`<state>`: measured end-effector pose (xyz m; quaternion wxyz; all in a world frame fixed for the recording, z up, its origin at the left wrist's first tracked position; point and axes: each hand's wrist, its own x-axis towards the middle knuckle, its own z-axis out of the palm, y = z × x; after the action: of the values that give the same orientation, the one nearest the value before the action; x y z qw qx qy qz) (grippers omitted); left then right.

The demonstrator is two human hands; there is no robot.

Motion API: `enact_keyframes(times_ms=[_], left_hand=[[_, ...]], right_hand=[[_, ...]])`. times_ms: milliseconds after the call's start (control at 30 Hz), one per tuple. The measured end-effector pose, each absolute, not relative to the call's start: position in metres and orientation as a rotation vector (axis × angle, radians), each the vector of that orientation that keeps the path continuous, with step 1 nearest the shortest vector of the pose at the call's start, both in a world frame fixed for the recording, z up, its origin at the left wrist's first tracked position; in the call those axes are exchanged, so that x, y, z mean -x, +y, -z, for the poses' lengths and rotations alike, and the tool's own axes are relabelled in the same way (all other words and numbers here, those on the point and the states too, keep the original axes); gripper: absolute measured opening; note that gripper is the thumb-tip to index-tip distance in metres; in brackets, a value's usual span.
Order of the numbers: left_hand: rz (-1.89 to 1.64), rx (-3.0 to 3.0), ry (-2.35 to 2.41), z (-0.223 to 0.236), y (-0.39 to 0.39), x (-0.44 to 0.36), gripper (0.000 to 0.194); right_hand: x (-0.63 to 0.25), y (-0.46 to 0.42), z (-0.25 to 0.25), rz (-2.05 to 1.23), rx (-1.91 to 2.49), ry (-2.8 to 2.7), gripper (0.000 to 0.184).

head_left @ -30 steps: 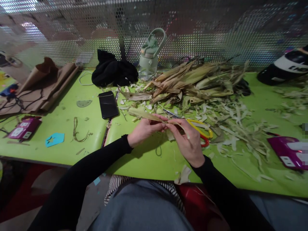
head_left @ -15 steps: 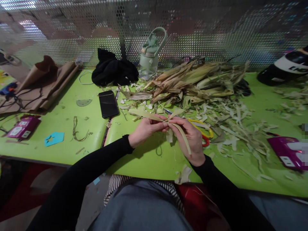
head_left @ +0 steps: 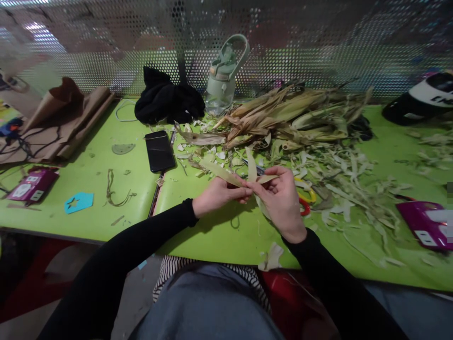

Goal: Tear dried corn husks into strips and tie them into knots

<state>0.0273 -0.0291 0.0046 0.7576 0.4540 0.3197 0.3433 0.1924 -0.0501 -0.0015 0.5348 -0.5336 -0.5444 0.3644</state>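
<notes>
Several pale corn husk strips (head_left: 251, 165) cross between my two hands above the green table (head_left: 198, 241). My left hand (head_left: 219, 194) pinches them from the left, and one strip sticks out up and left over its fingers. On the other side my right hand (head_left: 285, 200) is closed on the strips close to where they cross, its thumb meeting my left fingertips. One strip points up and another slants down behind the right palm. Just beyond the right hand lie scissors with yellow and red handles (head_left: 305, 206), partly hidden by it.
Behind the hands lies a heap of dried corn husks (head_left: 283, 118), with shreds (head_left: 368, 203) spread to the right. A phone (head_left: 159, 151), black cloth (head_left: 170, 99) and green bottle (head_left: 221, 85) stand or lie farther back. Purple boxes (head_left: 33, 185) sit at both sides.
My right hand has turned and shifted slightly right. The strip that hung down over its fingers no longer shows there, and one strip now points upward. The left hand keeps its pinch.
</notes>
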Motion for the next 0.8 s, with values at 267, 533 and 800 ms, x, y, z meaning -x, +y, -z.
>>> enact_keyframes(times_ms=[267,533,800], left_hand=[[-0.712,-0.56,0.749,-0.013,-0.034,-0.034,0.009],[-0.587,-0.511,0.781,-0.013,-0.029,-0.031,0.021],[-0.553,-0.609,0.745,-0.019,-0.03,-0.024,0.024]], right_hand=[[-0.185,-0.055,0.008,-0.522,1.106,-1.498,0.043],[-0.191,-0.059,0.011,-0.194,1.109,-1.698,0.031],[-0.206,-0.055,-0.009,0.201,0.743,-2.168,0.026]])
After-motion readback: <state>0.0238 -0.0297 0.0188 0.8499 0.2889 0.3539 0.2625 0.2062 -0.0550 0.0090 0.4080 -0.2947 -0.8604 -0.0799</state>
